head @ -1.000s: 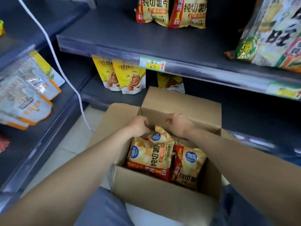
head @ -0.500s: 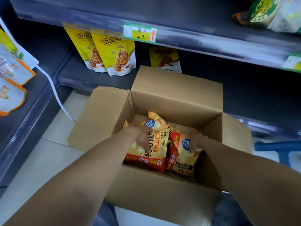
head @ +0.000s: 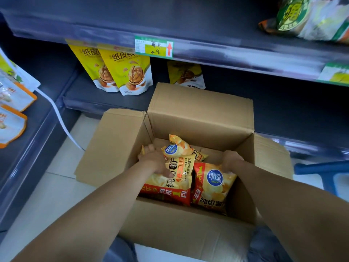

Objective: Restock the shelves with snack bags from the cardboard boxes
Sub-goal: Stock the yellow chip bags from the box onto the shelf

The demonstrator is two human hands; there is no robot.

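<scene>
Both reaching into the open cardboard box (head: 200,118) in front of the shelf (head: 226,55), a person's left hand (head: 154,163) curls around one chip bag (head: 168,188) while the right hand (head: 231,161) grips a second bag (head: 213,186) by its top edge; a gentle, straight lift should avoid crushing either.

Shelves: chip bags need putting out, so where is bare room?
Upper shelf: bare in view left of the big bag. Lower shelf: bare right of the lone walnut pouch, behind the box; crowded at left with two walnut pouches. The box is crowded: left hand and right hand grip chip bags there.
</scene>
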